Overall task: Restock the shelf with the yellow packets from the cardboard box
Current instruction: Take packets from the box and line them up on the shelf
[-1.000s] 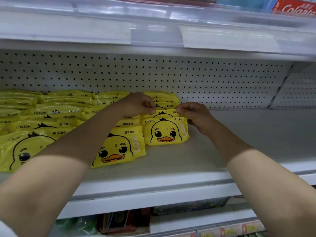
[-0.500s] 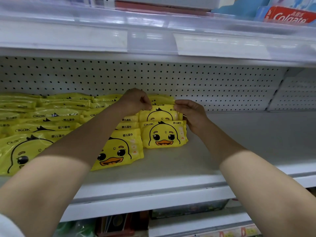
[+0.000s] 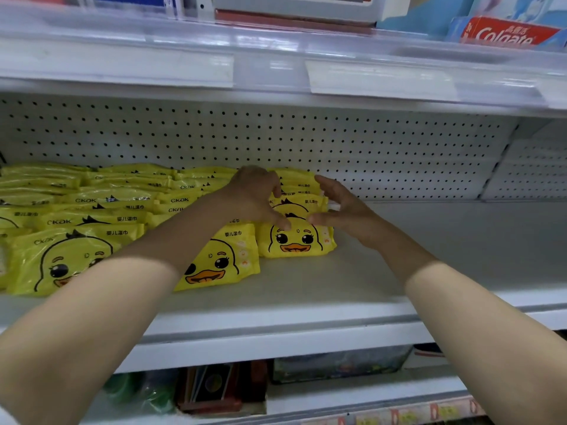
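Rows of yellow duck-face packets fill the left half of the white shelf. The rightmost row ends in a front packet standing upright, with more packets stacked behind it. My left hand hovers over this row with fingers spread, its thumb tip touching the front packet's top. My right hand is at the row's right side, fingers loosely spread and holding nothing. Another packet leans forward just left of the front packet. The cardboard box is out of view.
A white pegboard back wall closes the shelf behind. The upper shelf's clear price rail overhangs, with a Colgate box above it. Boxed goods sit on the shelf below. Bare shelf surface stretches to the right of the packets.
Both hands were pinching the top edge of a packet in the rightmost row. They have since let go and opened their fingers above it. The view has tilted slightly upward.
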Motion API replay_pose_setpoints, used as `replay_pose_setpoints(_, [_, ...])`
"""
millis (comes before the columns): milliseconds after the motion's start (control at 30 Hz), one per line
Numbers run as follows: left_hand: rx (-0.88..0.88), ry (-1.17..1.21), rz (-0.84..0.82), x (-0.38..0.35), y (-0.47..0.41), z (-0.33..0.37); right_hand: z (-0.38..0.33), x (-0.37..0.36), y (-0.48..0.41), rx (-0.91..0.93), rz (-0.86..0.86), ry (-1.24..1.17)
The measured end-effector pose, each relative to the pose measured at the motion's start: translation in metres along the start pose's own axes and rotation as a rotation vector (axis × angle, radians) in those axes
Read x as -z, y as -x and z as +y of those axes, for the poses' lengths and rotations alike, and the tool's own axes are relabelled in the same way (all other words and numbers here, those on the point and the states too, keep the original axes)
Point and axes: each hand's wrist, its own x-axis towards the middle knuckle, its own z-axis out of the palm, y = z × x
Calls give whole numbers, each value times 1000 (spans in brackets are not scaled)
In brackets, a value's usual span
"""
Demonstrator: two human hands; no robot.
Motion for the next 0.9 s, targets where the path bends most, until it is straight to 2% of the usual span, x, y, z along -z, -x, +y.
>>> replay_pose_setpoints(100, [16,-153,-130,-7,11,9,5,-2,9,-32,-92,127])
replay_pose_setpoints(200, [21,-261,-187,-15,16,11,11,-5,14,-18,-95,323])
replay_pose_setpoints(367, [25,-445,-21,-22,18,18,13,-16,14,11,131,508])
replay_pose_setpoints(567, [101,-210,43,-18,39,31,3,-9,28,58,243,491])
replay_pose_setpoints(900, [282,38,166,1,122,63,-33,-18,87,99,124,515])
